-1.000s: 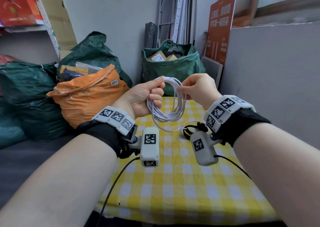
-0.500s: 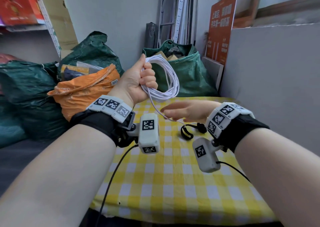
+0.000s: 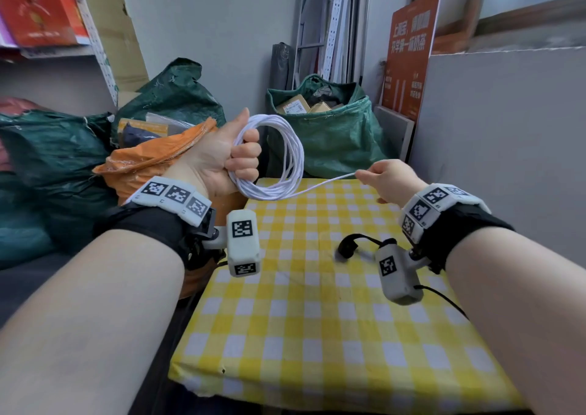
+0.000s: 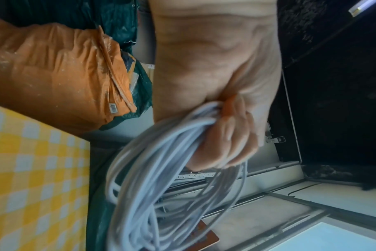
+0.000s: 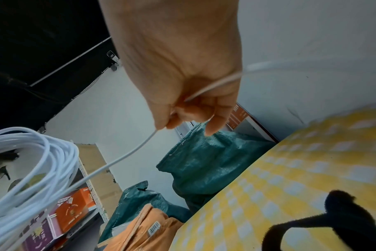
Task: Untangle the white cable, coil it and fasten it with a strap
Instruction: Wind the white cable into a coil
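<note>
Since half a second ago, the white cable's (image 3: 287, 160) tail is drawn right, pinched by the right hand (image 3: 388, 178); its coil is gripped upright in the left hand's (image 3: 222, 157) fist.

The white cable (image 3: 287, 160) looks like smooth plastic with a slight sheen, its loops glossy in the right wrist view. The surface (image 3: 317, 335) wears a matt yellow-and-white checked cloth. On it lies a black strap (image 3: 352, 246), fuzzy and dull. Beyond the far edge, the green sack (image 3: 333, 138) looks like coarse woven plastic; off the left edge, the orange bag (image 3: 152, 157) is crinkled, shiny film.
</note>
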A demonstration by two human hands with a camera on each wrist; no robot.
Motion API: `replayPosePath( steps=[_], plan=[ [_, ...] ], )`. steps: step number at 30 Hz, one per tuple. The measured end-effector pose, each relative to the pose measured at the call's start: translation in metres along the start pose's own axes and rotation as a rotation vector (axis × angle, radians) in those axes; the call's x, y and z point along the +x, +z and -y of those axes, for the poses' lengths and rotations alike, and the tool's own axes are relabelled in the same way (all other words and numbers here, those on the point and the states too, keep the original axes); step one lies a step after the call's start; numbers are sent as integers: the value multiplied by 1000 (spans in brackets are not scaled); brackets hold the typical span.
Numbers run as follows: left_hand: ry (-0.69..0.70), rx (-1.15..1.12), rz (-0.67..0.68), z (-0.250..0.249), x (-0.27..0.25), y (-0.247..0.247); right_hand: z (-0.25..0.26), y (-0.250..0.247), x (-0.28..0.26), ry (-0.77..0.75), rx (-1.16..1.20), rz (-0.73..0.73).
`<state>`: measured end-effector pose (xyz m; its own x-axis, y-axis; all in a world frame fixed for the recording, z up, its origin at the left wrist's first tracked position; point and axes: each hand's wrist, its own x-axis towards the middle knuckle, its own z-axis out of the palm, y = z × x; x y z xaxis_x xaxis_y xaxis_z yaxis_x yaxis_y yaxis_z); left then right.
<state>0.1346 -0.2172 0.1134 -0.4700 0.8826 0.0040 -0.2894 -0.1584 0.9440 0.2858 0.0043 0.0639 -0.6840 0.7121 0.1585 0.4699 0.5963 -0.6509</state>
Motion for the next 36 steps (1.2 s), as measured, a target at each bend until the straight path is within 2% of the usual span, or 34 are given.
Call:
replayPosePath(
  steps=[5,7,9,14,17,23,26,29,32,36],
  plan=[
    [-67,188,61,6,-2,3,3,-9,1,108,-129,-117],
    [-99,255,77,10,1,5,9,-9,2,104,-89,-123],
    [-132,318,82,16,4,7,18,-7,3,84,71,-101],
    [-178,417,45,34,15,15,51,-1,-8,54,703,38],
    [-165,391,11,42,21,20,67,-1,-21,-36,823,153],
    [-77,229,-90,48,32,19,82,5,-40,-221,664,343],
    [-52,129,-153,48,33,20,85,10,-44,-277,540,358],
    [-54,16,-226,48,32,23,83,15,-46,-279,518,351],
    [0,-93,-274,46,34,25,78,19,-45,-278,494,362],
    [34,-245,-215,46,34,27,73,22,-45,-274,438,395]
  ],
)
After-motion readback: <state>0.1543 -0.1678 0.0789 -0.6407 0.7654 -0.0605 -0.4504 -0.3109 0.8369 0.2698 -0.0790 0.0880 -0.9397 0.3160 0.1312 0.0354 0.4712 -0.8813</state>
